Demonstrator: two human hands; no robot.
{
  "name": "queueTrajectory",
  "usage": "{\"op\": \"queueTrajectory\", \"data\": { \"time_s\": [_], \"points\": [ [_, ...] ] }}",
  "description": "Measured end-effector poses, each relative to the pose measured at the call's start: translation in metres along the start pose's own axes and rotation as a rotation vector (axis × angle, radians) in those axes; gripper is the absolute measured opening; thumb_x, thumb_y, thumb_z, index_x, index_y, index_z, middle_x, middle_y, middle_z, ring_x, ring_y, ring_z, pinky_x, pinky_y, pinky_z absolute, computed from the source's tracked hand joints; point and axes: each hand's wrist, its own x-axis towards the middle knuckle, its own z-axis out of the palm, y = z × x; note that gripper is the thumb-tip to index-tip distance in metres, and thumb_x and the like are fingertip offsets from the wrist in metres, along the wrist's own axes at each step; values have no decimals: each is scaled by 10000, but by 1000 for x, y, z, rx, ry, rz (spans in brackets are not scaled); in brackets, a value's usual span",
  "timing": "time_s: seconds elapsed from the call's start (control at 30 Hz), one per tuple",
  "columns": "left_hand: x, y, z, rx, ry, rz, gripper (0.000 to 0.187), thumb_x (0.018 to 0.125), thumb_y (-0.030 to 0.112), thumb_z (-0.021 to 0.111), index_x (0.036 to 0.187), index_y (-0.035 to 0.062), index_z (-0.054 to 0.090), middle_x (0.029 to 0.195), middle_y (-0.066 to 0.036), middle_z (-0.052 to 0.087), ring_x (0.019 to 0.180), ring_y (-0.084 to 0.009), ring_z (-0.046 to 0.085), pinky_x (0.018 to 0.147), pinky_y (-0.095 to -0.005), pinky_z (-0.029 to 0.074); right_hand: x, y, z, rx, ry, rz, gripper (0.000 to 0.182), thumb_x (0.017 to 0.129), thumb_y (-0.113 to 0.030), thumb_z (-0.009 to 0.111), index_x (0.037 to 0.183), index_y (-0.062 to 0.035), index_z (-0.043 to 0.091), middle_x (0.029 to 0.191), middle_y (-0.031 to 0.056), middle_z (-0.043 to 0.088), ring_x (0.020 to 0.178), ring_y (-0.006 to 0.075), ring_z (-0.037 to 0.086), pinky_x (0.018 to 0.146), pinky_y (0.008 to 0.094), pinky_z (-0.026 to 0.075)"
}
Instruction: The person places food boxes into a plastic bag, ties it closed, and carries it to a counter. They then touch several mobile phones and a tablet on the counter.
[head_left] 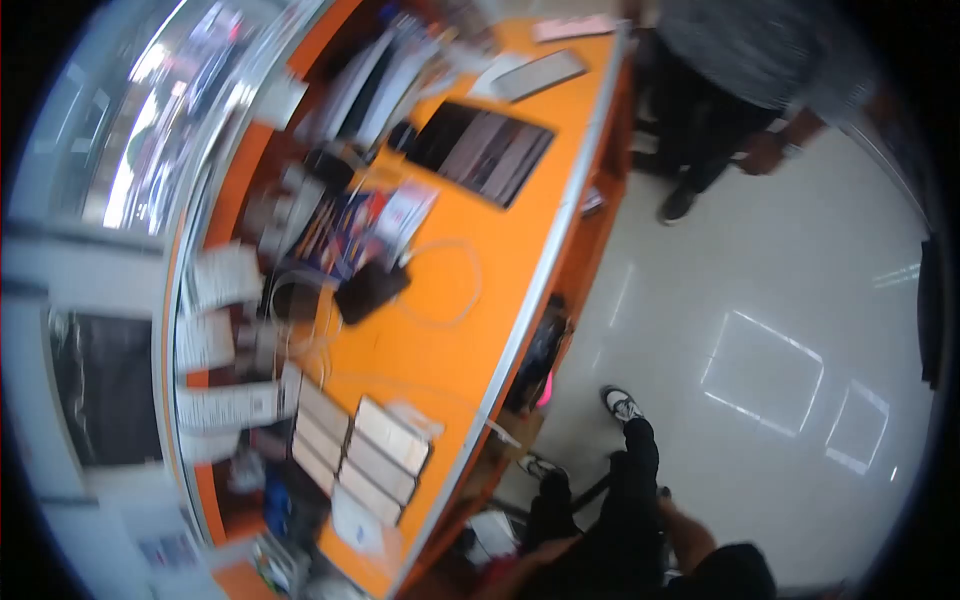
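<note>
Low in the view the left hand is only a reddish blur against the person's own black trousers. Whether its fingers are spread, curled or closed on anything cannot be told. The right forearm lies bare just beside the same trouser leg, and its hand is hidden behind the cloth, so that grip cannot be told either. The legs end in two black-and-white shoes on a pale, glossy tiled floor that mirrors square patches of light. Nearest the left hand is the metal-trimmed edge of a long, curved orange counter, smooth and matte on top. An open shelf beneath it holds a dark bundle and something bright pink, both too blurred to name. On the near end of the counter lie flat rectangular devices in two tight rows, edge to edge, with pale rims. Farther along, a white cable curls in a loose loop beside a black pouch. White paper slips line the counter's far rim. Beyond them lies a row of dark slabs, touching side by side. A curved glass showcase behind them glints. Another person in dark clothes stands at the counter's far end.
</note>
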Motion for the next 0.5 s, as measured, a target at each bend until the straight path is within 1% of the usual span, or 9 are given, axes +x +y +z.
{"op": "queueTrajectory", "data": {
  "time_s": [0.03,0.1,0.17,0.27,0.3,0.37,0.4,0.47,0.5],
  "points": [
    [6,-24,6,-187,-2,123,683,1003,548,377,1459,42,418,1460,-154,482,1362,-274,433,1135,-377,311,-32,0,15,33,-1,23,406,883,-327,611,1230,-122,657,1204,161,660,1189,337,589,1000,528,439],
    [18,-46,-4,-165,-122,10,704,1002,564,369,1413,3,472,1464,-136,480,1372,-259,411,1142,-361,299,-80,-7,36,135,-23,49,405,880,-327,611,1226,-121,659,1196,159,662,1174,333,593,991,523,445],
    [-50,39,-20,-131,-59,-175,682,1002,553,390,1368,-5,526,1422,-138,523,1323,-259,460,1123,-353,315,-110,-3,52,224,-36,66,404,877,-327,612,1222,-121,660,1188,157,664,1159,329,597,982,517,450],
    [-24,-25,-5,-47,135,-68,653,1001,553,398,1322,15,582,1348,-144,583,1240,-248,526,1081,-362,355,-129,-8,61,270,-37,68,403,873,-327,613,1215,-120,663,1176,155,668,1138,323,603,969,509,458],
    [-35,-20,-7,-77,164,-71,653,1001,553,398,1322,15,582,1348,-144,583,1240,-248,526,1081,-362,355,-130,-7,58,256,-46,61,403,872,-327,613,1213,-119,664,1172,154,669,1130,321,605,965,506,460],
    [-59,-15,-18,-150,51,-132,632,1004,547,395,1268,22,628,1283,-160,625,1178,-263,567,1048,-375,383,-127,-14,57,246,-49,54,402,869,-327,613,1209,-119,666,1164,152,671,1116,317,609,956,501,466],
    [-59,-34,-16,-168,71,-129,632,1004,547,395,1268,22,628,1283,-160,625,1178,-263,567,1048,-375,383,-122,-19,55,243,-46,46,402,868,-327,614,1207,-119,667,1160,151,673,1108,315,611,952,498,468],
    [-52,-83,-6,-23,270,154,610,1006,529,406,1208,14,663,1241,-166,648,1139,-278,586,1021,-381,400,-115,-26,51,232,-38,37,401,865,-327,614,1203,-118,668,1152,149,675,1094,311,615,943,492,474],
    [-58,-84,-4,-45,276,157,610,1006,529,406,1208,14,663,1241,-166,648,1139,-278,586,1021,-381,400,-110,-30,49,221,-34,31,401,863,-327,614,1201,-118,669,1148,149,676,1086,309,617,938,489,476]
  ]
}}
